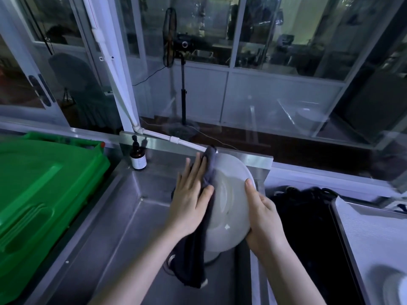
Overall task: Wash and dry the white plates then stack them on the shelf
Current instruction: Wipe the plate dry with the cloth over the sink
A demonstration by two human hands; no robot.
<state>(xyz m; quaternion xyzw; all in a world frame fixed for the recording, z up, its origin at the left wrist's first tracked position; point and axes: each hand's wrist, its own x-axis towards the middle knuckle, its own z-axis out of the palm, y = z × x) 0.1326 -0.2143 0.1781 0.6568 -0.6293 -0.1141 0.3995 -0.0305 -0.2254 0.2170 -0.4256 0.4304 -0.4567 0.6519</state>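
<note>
Plate: white plate (231, 201), round, glossy, with a broad rim, held above the steel sink (132, 216).
Count: one plate in hand, part of another plate (396, 289) near right; one dark cloth (193, 260); one brown pump bottle (138, 158).
Orientation: on edge, face turned left, its length running near to far.
Left hand (189, 201): flat, fingers straight, pressing the cloth to the plate.
Right hand (264, 219): grips the plate's right rim, thumb in front.
</note>
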